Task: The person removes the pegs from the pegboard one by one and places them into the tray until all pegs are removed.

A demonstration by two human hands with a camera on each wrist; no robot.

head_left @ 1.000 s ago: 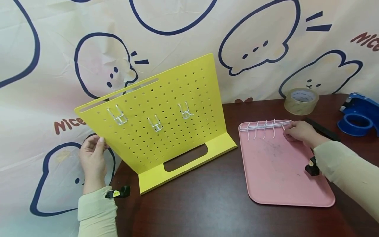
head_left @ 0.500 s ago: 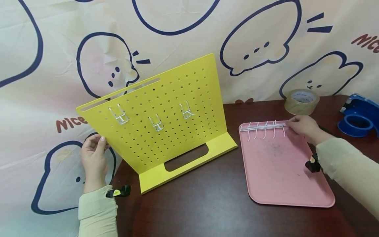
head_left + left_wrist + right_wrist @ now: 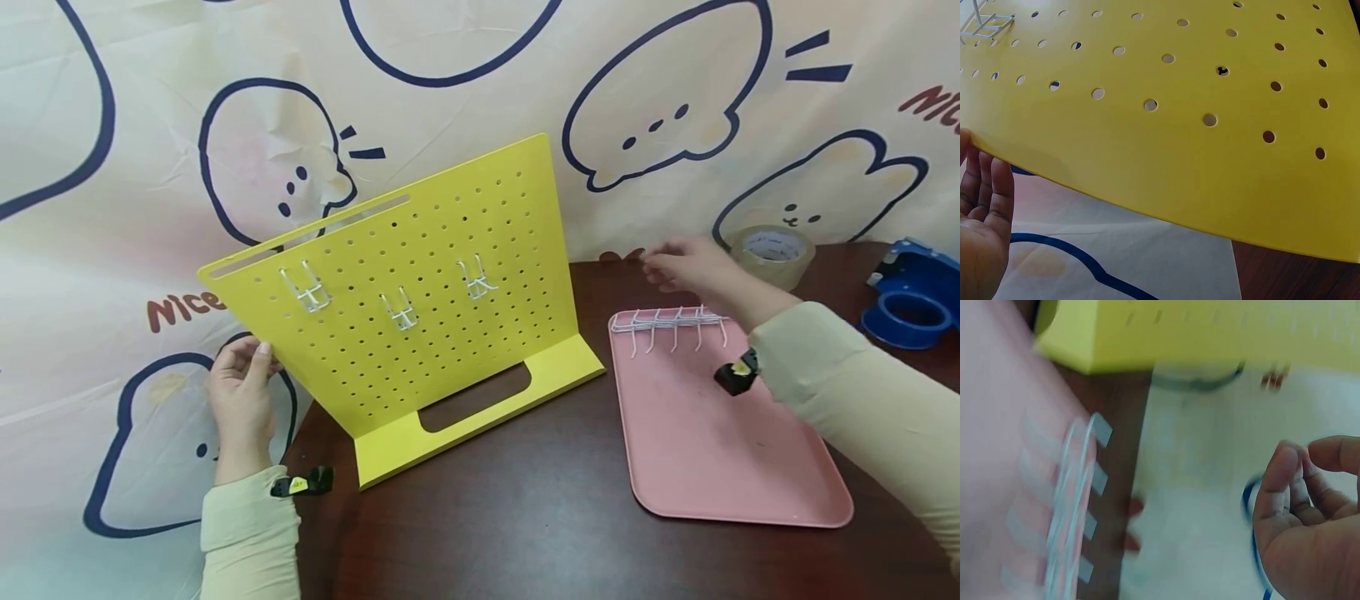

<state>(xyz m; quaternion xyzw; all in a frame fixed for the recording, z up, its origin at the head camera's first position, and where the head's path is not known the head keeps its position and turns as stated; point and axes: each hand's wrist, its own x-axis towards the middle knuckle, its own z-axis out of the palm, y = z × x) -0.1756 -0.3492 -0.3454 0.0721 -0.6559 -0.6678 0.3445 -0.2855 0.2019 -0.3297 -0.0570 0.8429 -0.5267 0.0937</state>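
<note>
A yellow pegboard (image 3: 442,342) stands on the table, bent into a flat foot at its bottom. My left hand (image 3: 242,396) pinches its left edge, thumb on the front and fingers behind, as the left wrist view also shows. Three white wire hooks hang on the board: a left hook (image 3: 311,296), a middle hook (image 3: 402,317) and a right hook (image 3: 477,286). My right hand (image 3: 693,265) is in the air behind the pink tray (image 3: 720,450), fingers loosely curled, with nothing visible in them. A white wire hook rack (image 3: 667,323) lies along the tray's far edge.
A roll of clear tape (image 3: 772,254) stands at the back right, partly behind my right forearm. Beyond it is a blue tape dispenser (image 3: 907,321) near the table's right side. A patterned cloth backdrop (image 3: 465,108) rises behind the table (image 3: 510,517).
My right hand has left the end of the hook rack and moved left and up, past the tray's far edge. The left hand keeps its grip on the pegboard.
</note>
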